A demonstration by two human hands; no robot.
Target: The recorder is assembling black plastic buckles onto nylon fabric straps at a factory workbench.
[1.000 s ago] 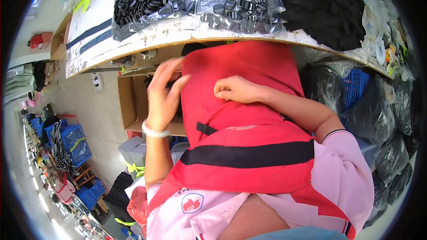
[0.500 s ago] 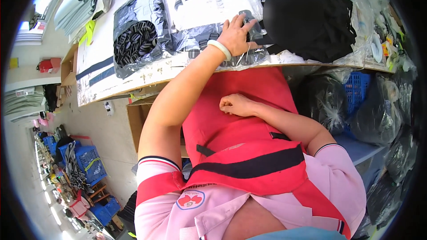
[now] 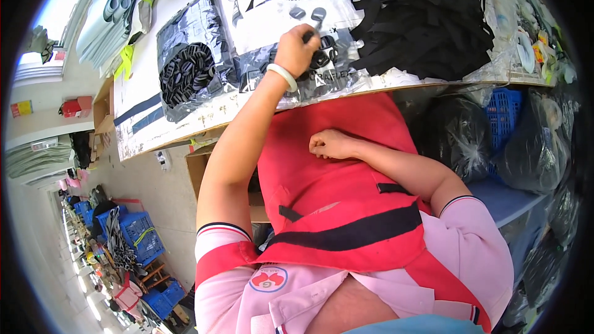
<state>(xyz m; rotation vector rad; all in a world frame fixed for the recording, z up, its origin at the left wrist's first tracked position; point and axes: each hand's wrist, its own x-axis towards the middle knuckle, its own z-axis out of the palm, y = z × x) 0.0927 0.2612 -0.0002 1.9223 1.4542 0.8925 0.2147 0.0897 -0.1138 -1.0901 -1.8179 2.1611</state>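
My left hand [image 3: 297,50], with a pale bangle [image 3: 283,77] at the wrist, is over a clear and white printed plastic bag [image 3: 266,23] on the table. Its fingers are pinched around a small black plastic buckle piece [image 3: 307,37], partly hidden by them. Loose black buckle pieces [image 3: 318,14] lie on the bag past the fingertips, and several more sit just right of the hand. My right hand [image 3: 331,145] rests on the red apron [image 3: 346,185] over my lap, curled into a loose fist with nothing visible in it.
A big heap of black strap pieces [image 3: 424,21] lies on clear plastic at the right. Left of the printed bag stands an opened bag of black buckles [image 3: 189,74]. The table edge [image 3: 204,127] runs before me. Stuffed bags [image 3: 455,136] and a blue crate [image 3: 500,117] sit below right.
My left hand, spread flat on the printed bag before, has drawn left and closed its fingers. Loose buckle pieces now show on the bag. My right hand stays put.
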